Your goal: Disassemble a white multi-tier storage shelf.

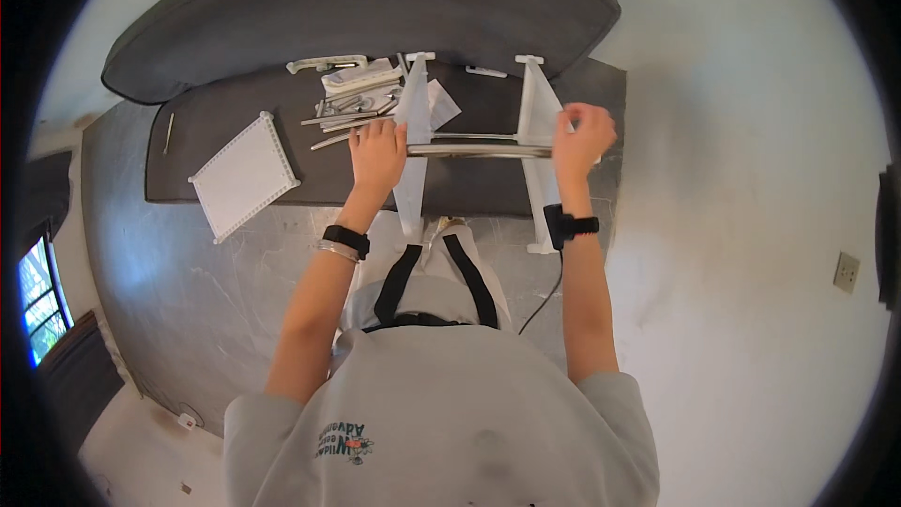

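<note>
Two white side frames stand upright on the grey couch seat, the left side frame [410, 188] and the right side frame [537, 178]. A shiny metal tube [483, 150] spans between them, with a thinner metal rod [474, 136] just behind it. At the left end of the tube, my left hand [377, 158] is closed against the outer side of the left frame. Level with the tube's other end, my right hand [582, 145] has its fingers curled in a pinch beside the right frame. Whatever those fingers hold is too small or hidden.
Several loose metal tubes [352, 113], white plastic parts [361, 82] and paper sheets [443, 103] lie behind my left hand. A white rectangular panel [246, 176] rests at the left over the couch seat's front edge. The couch backrest [366, 19] rises behind; a wall [732, 178] stands at right.
</note>
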{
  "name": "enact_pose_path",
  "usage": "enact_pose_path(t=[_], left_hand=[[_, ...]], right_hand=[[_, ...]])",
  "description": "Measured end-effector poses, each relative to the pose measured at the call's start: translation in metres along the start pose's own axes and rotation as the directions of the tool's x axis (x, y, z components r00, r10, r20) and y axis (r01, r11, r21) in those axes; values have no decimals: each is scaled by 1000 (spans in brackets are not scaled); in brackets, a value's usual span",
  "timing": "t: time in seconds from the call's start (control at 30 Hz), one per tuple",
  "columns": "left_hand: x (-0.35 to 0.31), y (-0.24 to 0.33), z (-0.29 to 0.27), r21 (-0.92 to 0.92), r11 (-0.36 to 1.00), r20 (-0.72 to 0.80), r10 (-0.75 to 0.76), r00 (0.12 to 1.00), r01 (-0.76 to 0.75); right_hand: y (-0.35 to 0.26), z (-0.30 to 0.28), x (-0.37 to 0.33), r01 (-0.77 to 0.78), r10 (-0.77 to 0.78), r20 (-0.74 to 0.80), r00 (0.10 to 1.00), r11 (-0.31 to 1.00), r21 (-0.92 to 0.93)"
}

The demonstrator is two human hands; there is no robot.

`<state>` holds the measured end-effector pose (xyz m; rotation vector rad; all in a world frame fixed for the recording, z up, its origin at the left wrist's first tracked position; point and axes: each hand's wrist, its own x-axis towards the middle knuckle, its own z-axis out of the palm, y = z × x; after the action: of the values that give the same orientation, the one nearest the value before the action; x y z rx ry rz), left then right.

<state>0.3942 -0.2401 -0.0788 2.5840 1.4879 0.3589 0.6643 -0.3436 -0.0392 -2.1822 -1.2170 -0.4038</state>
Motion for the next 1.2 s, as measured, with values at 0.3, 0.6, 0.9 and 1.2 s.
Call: enact_pose_path(t=[0.3, 0.6, 0.9, 1.2], left_hand=[[18, -14, 15, -264, 961, 36, -75, 997, 82], [60, -29, 19, -299, 953, 19, -44, 999, 47], [71, -30, 16, -279, 957, 94, -54, 994, 78], [33, -14, 22, -550, 790, -209, -444, 871, 270]], right_hand=[[-142, 70, -20, 228, -388, 875, 289, 916, 331], [-163, 131, 26, -72, -117, 971, -207, 992, 104], [-163, 135, 18, 170, -195, 973, 121, 970, 173], [-141, 154, 34, 140, -328, 944, 29, 937, 321]])
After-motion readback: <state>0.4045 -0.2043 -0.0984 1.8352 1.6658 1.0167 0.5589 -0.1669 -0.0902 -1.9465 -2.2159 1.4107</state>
